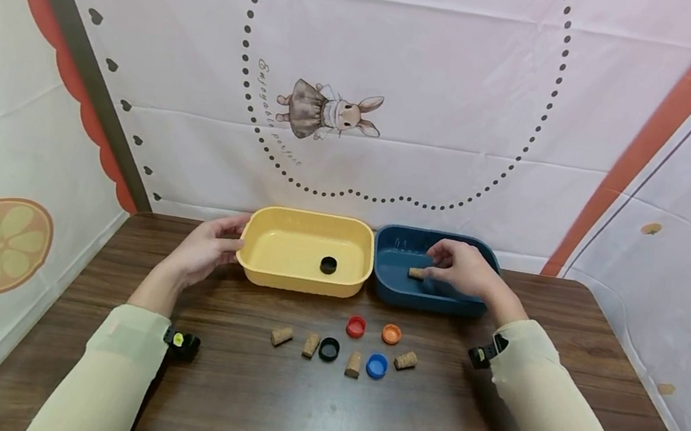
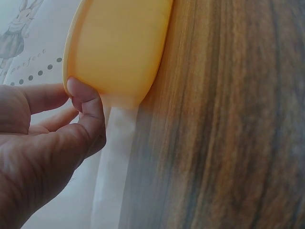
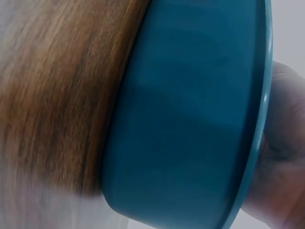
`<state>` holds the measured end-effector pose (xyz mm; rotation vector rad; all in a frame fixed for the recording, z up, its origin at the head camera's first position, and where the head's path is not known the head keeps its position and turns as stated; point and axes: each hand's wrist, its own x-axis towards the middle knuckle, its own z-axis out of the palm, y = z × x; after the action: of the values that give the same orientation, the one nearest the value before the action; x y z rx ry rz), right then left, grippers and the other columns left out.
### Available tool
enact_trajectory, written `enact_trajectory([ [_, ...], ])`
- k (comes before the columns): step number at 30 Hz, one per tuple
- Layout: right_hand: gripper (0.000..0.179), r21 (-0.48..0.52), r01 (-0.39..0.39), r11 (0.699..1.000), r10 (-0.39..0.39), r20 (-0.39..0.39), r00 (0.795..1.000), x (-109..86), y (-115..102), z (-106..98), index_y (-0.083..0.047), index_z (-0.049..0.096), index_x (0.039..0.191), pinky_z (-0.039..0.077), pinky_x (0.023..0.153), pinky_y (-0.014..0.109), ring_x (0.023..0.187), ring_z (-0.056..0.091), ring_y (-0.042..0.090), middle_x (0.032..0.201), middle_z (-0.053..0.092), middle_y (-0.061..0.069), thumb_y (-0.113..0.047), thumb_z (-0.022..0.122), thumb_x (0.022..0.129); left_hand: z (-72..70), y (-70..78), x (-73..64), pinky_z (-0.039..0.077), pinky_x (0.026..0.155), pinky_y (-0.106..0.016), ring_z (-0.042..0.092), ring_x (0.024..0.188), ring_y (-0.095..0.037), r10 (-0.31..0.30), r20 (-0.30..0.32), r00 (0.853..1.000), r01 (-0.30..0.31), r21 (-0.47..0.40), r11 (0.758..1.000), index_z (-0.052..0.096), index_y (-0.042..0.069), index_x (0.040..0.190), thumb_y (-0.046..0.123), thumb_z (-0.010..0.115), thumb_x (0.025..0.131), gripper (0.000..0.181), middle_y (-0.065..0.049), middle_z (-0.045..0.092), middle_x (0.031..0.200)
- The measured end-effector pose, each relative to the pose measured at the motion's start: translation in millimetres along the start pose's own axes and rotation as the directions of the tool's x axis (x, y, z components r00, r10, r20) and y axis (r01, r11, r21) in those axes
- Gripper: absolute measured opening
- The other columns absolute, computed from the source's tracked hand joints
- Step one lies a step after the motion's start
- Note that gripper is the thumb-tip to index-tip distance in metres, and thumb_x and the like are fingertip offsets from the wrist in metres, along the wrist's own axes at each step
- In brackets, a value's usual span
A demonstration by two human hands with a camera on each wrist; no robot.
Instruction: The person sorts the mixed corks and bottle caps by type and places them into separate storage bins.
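My left hand (image 1: 213, 249) grips the left end of a yellow tray (image 2: 119, 47), thumb and fingers pinching its rim. Inside that tray sits a black cap (image 1: 328, 265). Over the blue tray (image 1: 387, 294), my right hand (image 1: 462, 270) reaches in with fingers bent. A cork (image 1: 415, 273) shows right at the thumb tip, while the index fingertip stands apart above it. From the right wrist, the blue tray's wall (image 3: 181, 114) hides most of that hand and the cork.
In front of the trays lie several corks (image 1: 353, 364), plus a red cap (image 1: 356, 326), an orange cap (image 1: 391, 334), a blue cap (image 1: 377, 366) and another black cap (image 1: 329, 349). The wooden table (image 1: 260, 413) meets a printed cloth (image 1: 446, 96) behind the trays.
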<state>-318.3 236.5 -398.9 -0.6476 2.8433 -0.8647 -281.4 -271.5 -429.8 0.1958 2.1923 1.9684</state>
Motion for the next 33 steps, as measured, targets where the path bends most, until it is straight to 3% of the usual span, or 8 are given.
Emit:
enact_trajectory([
  [18, 0.035, 0.026, 0.059, 0.998, -0.056, -0.087, 0.995, -24.6, -23, -10, 0.0, 0.07, 0.127, 0.055, 0.086, 0.046, 0.096, 0.064, 0.025, 0.107, 0.068, 0.009, -0.016, 0.08, 0.097, -1.0, -1.1, 1.0, 0.058, 0.082, -0.029, 0.058, 0.113, -0.034, -0.01, -0.001, 1.0, 0.01, 0.013, 1.0, 0.03, 0.002, 0.167, -0.003, 0.052, 0.108, 0.063, -0.029, 0.038, 0.147],
  [27, 0.033, 0.017, 0.099, 0.995, -0.097, -0.094, 0.991, -36.2, -33, -12, -0.004, 0.071, 0.126, 0.057, 0.089, 0.047, 0.097, 0.064, 0.024, 0.11, 0.071, 0.011, -0.018, 0.08, 0.098, -1.1, 1.1, -0.6, 0.058, 0.082, -0.027, 0.059, 0.111, -0.031, -0.011, 0.002, 1.0, 0.011, 0.009, 1.0, 0.029, 0.001, 0.167, -0.003, 0.052, 0.108, 0.063, -0.029, 0.037, 0.145],
  [33, 0.031, 0.015, 0.144, 0.989, -0.142, -0.089, 0.986, -46.0, -36, -10, -0.01, 0.071, 0.124, 0.056, 0.084, 0.041, 0.094, 0.063, 0.019, 0.105, 0.07, 0.004, -0.024, 0.081, 0.098, 0.4, 2.4, -1.0, 0.057, 0.081, -0.024, 0.059, 0.111, -0.03, -0.009, 0.0, 1.0, 0.009, -0.001, 1.0, 0.028, 0.001, 0.167, -0.004, 0.051, 0.108, 0.063, -0.029, 0.037, 0.144],
])
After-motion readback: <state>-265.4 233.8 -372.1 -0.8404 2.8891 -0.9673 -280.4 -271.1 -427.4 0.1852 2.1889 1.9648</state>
